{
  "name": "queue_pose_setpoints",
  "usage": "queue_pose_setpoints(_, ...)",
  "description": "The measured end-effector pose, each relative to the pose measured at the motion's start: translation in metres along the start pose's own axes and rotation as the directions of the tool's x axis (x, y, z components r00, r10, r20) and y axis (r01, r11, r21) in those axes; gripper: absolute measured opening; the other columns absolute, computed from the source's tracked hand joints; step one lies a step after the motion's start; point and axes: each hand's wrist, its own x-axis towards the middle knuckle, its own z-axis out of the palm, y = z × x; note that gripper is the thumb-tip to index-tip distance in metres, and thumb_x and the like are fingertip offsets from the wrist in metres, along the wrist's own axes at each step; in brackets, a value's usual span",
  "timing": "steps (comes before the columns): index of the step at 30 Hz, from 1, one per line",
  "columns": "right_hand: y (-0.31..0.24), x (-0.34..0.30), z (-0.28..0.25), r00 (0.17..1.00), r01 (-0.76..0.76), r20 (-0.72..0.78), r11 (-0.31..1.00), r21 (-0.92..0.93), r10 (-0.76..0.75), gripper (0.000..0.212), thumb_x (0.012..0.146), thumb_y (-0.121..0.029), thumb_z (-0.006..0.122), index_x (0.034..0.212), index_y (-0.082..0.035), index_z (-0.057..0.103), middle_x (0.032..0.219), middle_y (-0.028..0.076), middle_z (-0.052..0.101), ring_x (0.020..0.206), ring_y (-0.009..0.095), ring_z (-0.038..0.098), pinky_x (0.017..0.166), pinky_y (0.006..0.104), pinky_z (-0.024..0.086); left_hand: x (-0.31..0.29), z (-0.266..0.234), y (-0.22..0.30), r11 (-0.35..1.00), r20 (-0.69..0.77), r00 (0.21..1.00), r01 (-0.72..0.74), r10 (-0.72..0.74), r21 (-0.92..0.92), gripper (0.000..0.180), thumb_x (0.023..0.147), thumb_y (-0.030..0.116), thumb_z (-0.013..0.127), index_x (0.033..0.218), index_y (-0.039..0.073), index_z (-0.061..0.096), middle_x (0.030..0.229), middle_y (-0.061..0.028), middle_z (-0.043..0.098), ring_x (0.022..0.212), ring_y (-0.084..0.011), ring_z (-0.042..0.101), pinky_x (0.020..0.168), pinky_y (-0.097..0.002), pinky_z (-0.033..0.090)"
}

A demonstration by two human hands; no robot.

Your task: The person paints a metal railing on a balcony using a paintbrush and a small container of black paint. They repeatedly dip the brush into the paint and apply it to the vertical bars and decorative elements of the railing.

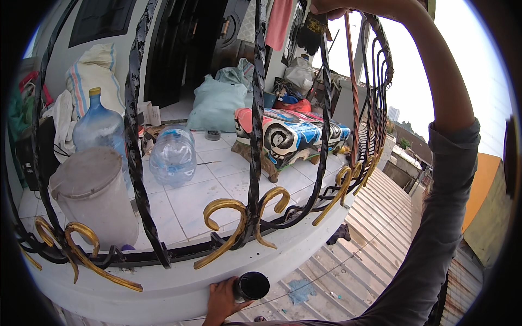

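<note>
My left hand (218,300) is closed around a round black cup (253,286), its dark inside showing, beside the white balcony ledge (179,282). At the top of the view, my right hand (330,6) is closed on what looks like a wide, dark-stained paintbrush (312,31). Its bristles hang down next to a twisted black bar of the railing (254,136). Part of the brush is cut off by the frame's upper edge. One bar (352,98) just right of it is reddish brown, while those nearer are glossy black. Gold scrolls (225,206) decorate the railing's foot.
Behind the railing are a lidded grey bucket (87,179), a blue water jug (98,122), a clear jug (173,155), a pale sack (217,103) and a low bench with a patterned cover (293,133). A corrugated roof (348,261) lies below, with a blue rag (300,292).
</note>
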Motion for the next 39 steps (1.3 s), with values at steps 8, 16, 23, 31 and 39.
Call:
queue_pose_setpoints(8, 0.005, 0.004, 0.003, 0.996, 0.085, -0.026, 0.995, -0.053, -0.086, 0.020, 0.072, -0.015, 0.081, 0.076, 0.003, 0.072, 0.067, 0.010, 0.071, 0.065, 0.016, 0.070, 0.060, 0.0320, 0.053, -0.003, 0.005, -0.005, 1.000, 0.012, 1.000, 0.008, -0.008, 0.003, 0.097, 0.070, 0.066, 0.085, 0.129, -0.007, 0.058, 0.121, -0.0180, 0.068, 0.111, -0.0341, 0.065, 0.102, -0.0479, 0.041)
queue_pose_setpoints(16, -0.001, -0.008, 0.003, 0.967, 0.230, 0.173, 0.934, -0.273, -0.187, 0.018, 0.076, -0.013, 0.083, 0.077, 0.001, 0.073, 0.070, 0.011, 0.072, 0.063, 0.017, 0.066, 0.060, 0.0328, 0.050, -0.001, -0.002, 0.010, 0.966, 0.068, 0.982, 0.186, -0.176, -0.180, 0.094, 0.068, 0.047, 0.089, 0.138, -0.005, 0.053, 0.128, -0.0272, 0.063, 0.120, -0.0457, 0.057, 0.108, -0.0572, 0.039)
queue_pose_setpoints(23, 0.011, 0.011, 0.000, 0.992, 0.110, 0.093, 0.957, -0.268, -0.088, 0.019, 0.076, -0.016, 0.080, 0.078, 0.002, 0.074, 0.071, 0.010, 0.073, 0.068, 0.015, 0.070, 0.064, 0.0310, 0.054, 0.003, -0.016, 0.016, 0.960, 0.122, 0.977, 0.195, -0.173, -0.199, 0.089, 0.074, 0.045, 0.083, 0.139, -0.007, 0.051, 0.131, -0.0277, 0.062, 0.121, -0.0457, 0.056, 0.108, -0.0572, 0.038)
queue_pose_setpoints(31, 0.036, 0.057, -0.002, 0.700, 0.310, -0.361, 0.718, -0.624, -0.616, 0.011, 0.073, -0.009, 0.074, 0.076, 0.001, 0.069, 0.068, 0.016, 0.066, 0.069, 0.029, 0.069, 0.066, 0.0391, 0.053, 0.001, -0.005, 0.012, 0.962, 0.137, 0.970, 0.222, -0.201, -0.158, 0.071, 0.087, 0.043, 0.069, 0.138, -0.003, 0.053, 0.133, -0.0253, 0.063, 0.124, -0.0439, 0.056, 0.109, -0.0578, 0.037)
queue_pose_setpoints(39, 0.024, 0.043, -0.028, 0.998, -0.060, -0.028, 0.993, -0.103, 0.057, 0.017, 0.069, -0.012, 0.080, 0.083, -0.002, 0.079, 0.073, 0.012, 0.075, 0.065, 0.017, 0.071, 0.063, 0.0324, 0.055, -0.002, -0.005, 0.016, 0.967, 0.094, 0.977, 0.202, -0.189, -0.157, 0.068, 0.087, 0.039, 0.069, 0.139, -0.003, 0.053, 0.134, -0.0242, 0.062, 0.125, -0.0430, 0.056, 0.110, -0.0566, 0.037)
